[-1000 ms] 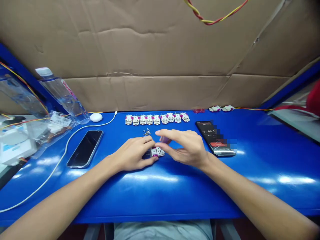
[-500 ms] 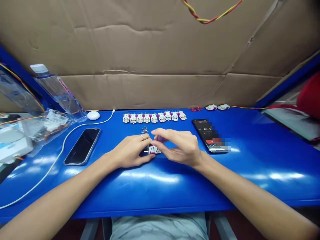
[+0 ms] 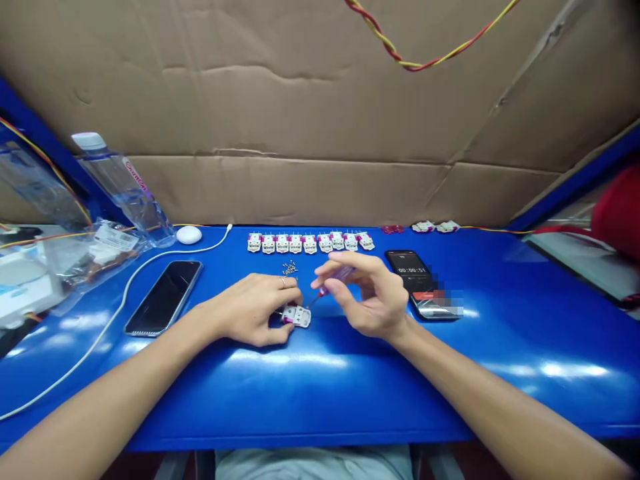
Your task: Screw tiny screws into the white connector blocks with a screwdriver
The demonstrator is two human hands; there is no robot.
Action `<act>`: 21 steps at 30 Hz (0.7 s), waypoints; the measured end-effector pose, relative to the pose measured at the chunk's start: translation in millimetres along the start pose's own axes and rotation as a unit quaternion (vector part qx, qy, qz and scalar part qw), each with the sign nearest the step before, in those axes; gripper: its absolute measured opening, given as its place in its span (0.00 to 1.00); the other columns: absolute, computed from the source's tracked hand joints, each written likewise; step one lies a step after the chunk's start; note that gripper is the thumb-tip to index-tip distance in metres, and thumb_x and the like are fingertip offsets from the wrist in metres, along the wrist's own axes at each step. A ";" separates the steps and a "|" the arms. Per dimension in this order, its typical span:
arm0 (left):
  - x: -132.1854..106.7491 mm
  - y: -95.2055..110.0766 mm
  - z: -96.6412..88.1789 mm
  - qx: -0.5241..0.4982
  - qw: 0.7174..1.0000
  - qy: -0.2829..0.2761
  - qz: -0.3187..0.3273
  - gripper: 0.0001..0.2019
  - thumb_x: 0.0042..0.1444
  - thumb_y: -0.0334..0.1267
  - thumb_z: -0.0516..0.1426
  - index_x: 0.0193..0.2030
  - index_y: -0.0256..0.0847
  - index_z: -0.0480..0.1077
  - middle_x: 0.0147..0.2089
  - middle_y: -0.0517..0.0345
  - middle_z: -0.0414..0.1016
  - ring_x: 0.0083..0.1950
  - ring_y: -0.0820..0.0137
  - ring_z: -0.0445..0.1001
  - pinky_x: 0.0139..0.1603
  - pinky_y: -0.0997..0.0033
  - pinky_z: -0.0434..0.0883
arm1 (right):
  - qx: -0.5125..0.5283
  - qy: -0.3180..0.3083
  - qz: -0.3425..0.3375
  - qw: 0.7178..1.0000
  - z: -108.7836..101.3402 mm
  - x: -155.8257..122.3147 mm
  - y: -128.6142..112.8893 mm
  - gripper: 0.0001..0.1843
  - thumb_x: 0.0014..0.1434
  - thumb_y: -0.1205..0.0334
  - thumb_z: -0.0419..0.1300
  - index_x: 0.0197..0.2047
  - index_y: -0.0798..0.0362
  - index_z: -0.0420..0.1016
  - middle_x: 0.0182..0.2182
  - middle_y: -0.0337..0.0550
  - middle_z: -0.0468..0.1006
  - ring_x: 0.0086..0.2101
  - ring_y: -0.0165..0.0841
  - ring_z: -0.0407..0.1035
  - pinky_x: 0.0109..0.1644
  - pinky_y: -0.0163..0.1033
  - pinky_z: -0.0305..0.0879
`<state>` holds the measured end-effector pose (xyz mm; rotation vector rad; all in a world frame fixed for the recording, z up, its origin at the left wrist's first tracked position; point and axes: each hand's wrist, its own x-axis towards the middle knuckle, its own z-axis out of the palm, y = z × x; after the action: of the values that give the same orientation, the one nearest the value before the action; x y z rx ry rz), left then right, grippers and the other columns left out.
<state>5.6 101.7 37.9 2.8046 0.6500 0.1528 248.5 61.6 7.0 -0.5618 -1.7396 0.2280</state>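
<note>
A row of small plastic connector modules (image 3: 307,243) lies along the back of the tabletop (image 3: 500,380), with a loose heap of tiny metal pins (image 3: 289,268) just before it. A lone plastic module (image 3: 297,317) lies against the left hand (image 3: 250,310), and the right hand (image 3: 375,293), around a slim plastic tool (image 3: 337,275), is just to its right. A flat glass smartphone (image 3: 163,298) lies farther left, a second flat glass smartphone (image 3: 407,272) farther right.

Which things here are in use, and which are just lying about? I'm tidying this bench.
In use: left hand on a white-and-magenta module; right hand with a small screwdriver; loose screws; row of matching modules.

Lying about: black smartphone, water bottle, plastic bag, white cable.
</note>
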 end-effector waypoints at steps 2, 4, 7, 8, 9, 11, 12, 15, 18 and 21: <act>-4.6 -6.8 -14.8 -0.011 0.998 -0.064 0.010 0.12 0.52 0.36 0.63 0.45 0.44 0.76 0.47 0.55 0.82 0.46 0.60 0.82 0.45 0.66 0.75 | 0.018 0.020 0.012 1.000 0.1 -0.1 0.6 0.26 0.70 0.71 0.66 0.68 0.45 0.74 0.45 0.43 0.88 0.36 0.33 0.87 0.38 0.36 0.87; -10.9 -17.6 -28.5 -0.010 0.996 -0.089 -0.025 0.14 0.50 0.34 0.63 0.45 0.45 0.78 0.48 0.56 0.82 0.48 0.59 0.82 0.49 0.66 0.76 | -0.002 0.004 0.006 1.000 0.0 0.0 1.8 0.25 0.70 0.71 0.66 0.67 0.46 0.75 0.43 0.42 0.89 0.35 0.33 0.86 0.37 0.36 0.87; -21.5 -37.3 -42.5 -0.002 0.993 -0.096 -0.075 0.19 0.50 0.33 0.62 0.50 0.45 0.81 0.55 0.54 0.83 0.56 0.57 0.81 0.59 0.63 0.75 | -0.045 -0.032 -0.020 0.998 0.2 -0.2 3.7 0.24 0.70 0.70 0.66 0.66 0.47 0.76 0.42 0.42 0.90 0.34 0.32 0.86 0.38 0.34 0.86; -24.4 -43.3 -45.3 0.005 0.992 -0.093 -0.083 0.21 0.51 0.33 0.62 0.53 0.45 0.81 0.57 0.53 0.83 0.60 0.55 0.80 0.64 0.61 0.74 | -0.058 -0.040 -0.031 0.997 0.3 -0.2 4.2 0.23 0.70 0.70 0.66 0.66 0.48 0.76 0.43 0.43 0.90 0.34 0.32 0.86 0.38 0.34 0.86; -26.7 -48.4 -47.2 0.017 0.992 -0.082 -0.097 0.23 0.54 0.36 0.61 0.57 0.46 0.80 0.60 0.51 0.82 0.63 0.53 0.79 0.67 0.58 0.72 | -0.070 -0.047 -0.043 0.996 0.4 -0.1 4.6 0.22 0.70 0.69 0.66 0.65 0.49 0.76 0.43 0.44 0.90 0.33 0.32 0.86 0.39 0.33 0.86; -28.9 -54.7 -49.0 0.037 0.988 -0.047 -0.140 0.23 0.62 0.47 0.60 0.63 0.45 0.78 0.65 0.48 0.80 0.65 0.51 0.77 0.67 0.55 0.72 | -0.093 -0.061 -0.064 0.992 0.3 0.8 5.1 0.19 0.71 0.69 0.66 0.63 0.52 0.77 0.45 0.46 0.91 0.33 0.31 0.86 0.41 0.33 0.86; -28.9 -55.9 -49.2 0.044 0.985 -0.033 -0.163 0.24 0.64 0.53 0.60 0.62 0.44 0.78 0.64 0.46 0.80 0.63 0.51 0.78 0.64 0.55 0.73 | -0.102 -0.068 -0.071 0.990 0.0 1.5 5.3 0.17 0.71 0.69 0.65 0.62 0.52 0.77 0.46 0.47 0.91 0.34 0.31 0.86 0.42 0.33 0.86; -26.8 -54.3 -48.9 0.051 0.977 -0.041 -0.202 0.29 0.58 0.66 0.63 0.54 0.44 0.79 0.54 0.49 0.83 0.51 0.54 0.81 0.50 0.60 0.75 | -0.115 -0.085 -0.076 0.987 -1.7 3.4 5.6 0.16 0.73 0.68 0.64 0.62 0.52 0.77 0.47 0.46 0.91 0.36 0.31 0.87 0.44 0.33 0.85; -26.8 -54.2 -50.3 0.050 0.976 -0.063 -0.201 0.27 0.55 0.65 0.65 0.51 0.45 0.80 0.50 0.52 0.84 0.46 0.56 0.82 0.45 0.63 0.73 | -0.122 -0.098 -0.058 0.986 -3.7 4.1 5.8 0.15 0.74 0.67 0.63 0.62 0.51 0.77 0.48 0.45 0.91 0.36 0.31 0.87 0.43 0.34 0.85; -32.1 -63.3 -53.1 0.066 0.973 -0.051 -0.215 0.27 0.58 0.59 0.62 0.57 0.46 0.80 0.57 0.50 0.84 0.52 0.54 0.83 0.50 0.61 0.75 | -0.119 -0.106 -0.044 0.986 -4.8 3.5 6.3 0.15 0.74 0.67 0.62 0.62 0.51 0.77 0.48 0.45 0.91 0.36 0.31 0.87 0.41 0.33 0.84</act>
<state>-58.0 154.2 70.3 2.6902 1.2575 -0.1211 254.2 68.1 8.4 -0.6499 -2.0098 0.0172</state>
